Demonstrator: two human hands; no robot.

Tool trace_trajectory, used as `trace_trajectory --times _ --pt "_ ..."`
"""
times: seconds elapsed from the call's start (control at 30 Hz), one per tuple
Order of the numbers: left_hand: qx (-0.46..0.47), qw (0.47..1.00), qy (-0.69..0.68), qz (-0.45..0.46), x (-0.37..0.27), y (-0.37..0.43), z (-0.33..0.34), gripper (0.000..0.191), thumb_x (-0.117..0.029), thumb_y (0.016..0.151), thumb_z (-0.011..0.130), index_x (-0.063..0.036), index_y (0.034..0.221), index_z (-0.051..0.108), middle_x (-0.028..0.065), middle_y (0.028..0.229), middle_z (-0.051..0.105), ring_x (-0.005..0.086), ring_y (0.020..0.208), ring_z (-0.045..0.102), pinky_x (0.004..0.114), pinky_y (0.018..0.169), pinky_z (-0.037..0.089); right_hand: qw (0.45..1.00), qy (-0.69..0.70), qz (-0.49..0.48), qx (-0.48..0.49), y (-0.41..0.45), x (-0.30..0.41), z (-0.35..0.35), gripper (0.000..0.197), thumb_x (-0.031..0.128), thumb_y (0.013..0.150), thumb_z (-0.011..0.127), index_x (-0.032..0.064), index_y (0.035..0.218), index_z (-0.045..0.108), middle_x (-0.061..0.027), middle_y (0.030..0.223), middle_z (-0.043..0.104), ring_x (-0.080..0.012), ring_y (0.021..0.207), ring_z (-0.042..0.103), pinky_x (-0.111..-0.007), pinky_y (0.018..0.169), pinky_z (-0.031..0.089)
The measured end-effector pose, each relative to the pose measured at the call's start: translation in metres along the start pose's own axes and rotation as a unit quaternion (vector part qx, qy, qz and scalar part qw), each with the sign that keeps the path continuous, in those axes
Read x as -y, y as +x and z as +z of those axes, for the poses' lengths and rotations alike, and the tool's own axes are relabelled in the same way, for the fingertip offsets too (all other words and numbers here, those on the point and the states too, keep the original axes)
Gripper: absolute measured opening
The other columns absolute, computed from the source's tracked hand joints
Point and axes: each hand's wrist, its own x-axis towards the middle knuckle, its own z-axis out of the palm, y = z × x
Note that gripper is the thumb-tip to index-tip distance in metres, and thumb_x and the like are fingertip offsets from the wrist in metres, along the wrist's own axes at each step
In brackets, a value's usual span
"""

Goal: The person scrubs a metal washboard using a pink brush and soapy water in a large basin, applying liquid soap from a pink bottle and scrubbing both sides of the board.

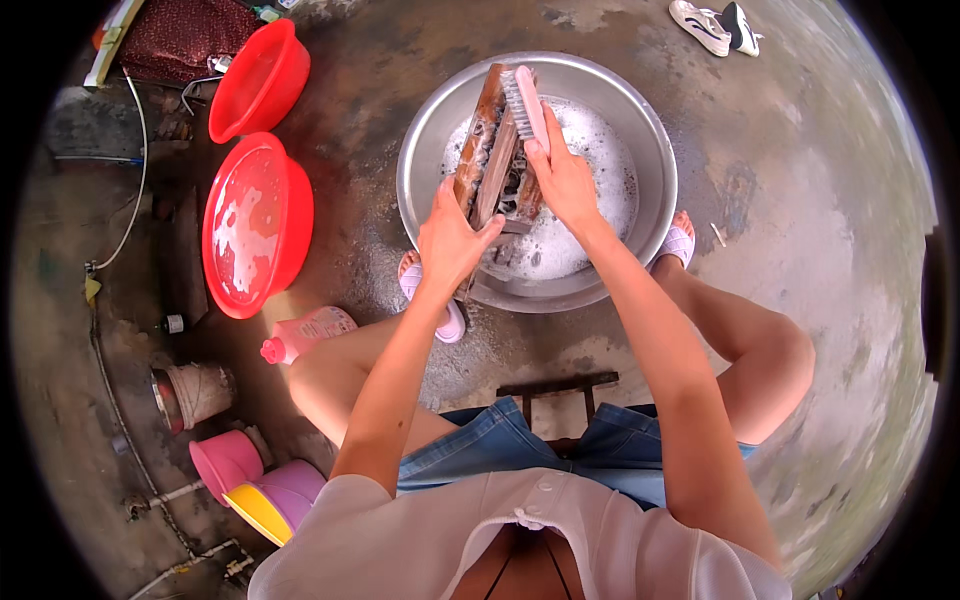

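A wide metal basin [655,176] of foamy, soapy water stands on the floor between my feet. Over it, my left hand [454,240] grips the lower end of a wooden object [495,169] made of several brown slats with gaps between them. White suds cling to its wood. My right hand [564,176] holds a pink-handled scrubbing brush [534,109], its pale bristles facing left, at the upper part of the slats. Whether the bristles touch the wood I cannot tell. The far ends of the slats lean towards the basin's upper rim.
Two red plastic basins [298,71] [300,225] stand at the left, the nearer one holding sudsy liquid. A pink bottle [311,330] lies by my left knee. Buckets [201,394] and pipes [176,495] are at lower left, sneakers [701,28] at upper right.
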Motion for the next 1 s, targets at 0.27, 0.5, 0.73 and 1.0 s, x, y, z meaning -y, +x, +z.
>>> trace_trajectory --times 0.27,0.5,0.73,1.0 --pt "-0.061 0.996 -0.039 -0.044 0.017 0.058 0.015 0.077 -0.052 0.078 0.052 0.0024 0.129 0.031 0.0255 0.123 0.045 0.0361 0.112 0.047 0.040 0.093 0.036 0.975 0.185 0.070 0.106 -0.141 -0.021 0.096 0.061 0.047 0.091 0.028 0.0197 0.141 0.007 -0.0314 0.085 0.057 -0.0463 0.065 0.055 -0.051 0.063 0.041" --pt "0.021 0.999 -0.002 -0.050 0.013 0.070 -0.001 0.080 -0.029 0.065 0.071 0.0050 0.125 0.031 0.0229 0.112 0.053 0.0300 0.105 0.053 0.035 0.091 0.038 0.984 0.137 0.114 0.015 -0.080 -0.017 0.037 0.052 0.044 0.092 0.029 0.0239 0.139 0.019 -0.0210 0.066 0.058 -0.0399 0.059 0.056 -0.047 0.058 0.042" --pt "-0.020 0.914 -0.382 -0.131 0.066 0.010 0.006 0.078 -0.028 0.064 0.072 0.0034 0.124 0.033 0.0163 0.111 0.052 0.0232 0.099 0.051 0.032 0.089 0.038 0.994 -0.077 -0.075 0.006 -0.031 -0.008 -0.023 0.047 0.037 0.090 0.040 0.0320 0.135 0.027 -0.0179 0.076 0.061 -0.0351 0.065 0.059 -0.044 0.061 0.046" --pt "-0.126 0.790 -0.550 -0.240 0.089 -0.063 0.084 0.072 -0.027 0.067 0.072 0.0000 0.119 0.029 0.0106 0.105 0.045 0.0199 0.096 0.046 0.031 0.087 0.037 0.947 -0.173 -0.081 0.257 -0.056 0.001 0.056 0.042 0.033 0.090 0.040 0.0368 0.132 0.032 -0.0178 0.077 0.061 -0.0364 0.068 0.059 -0.046 0.064 0.047"
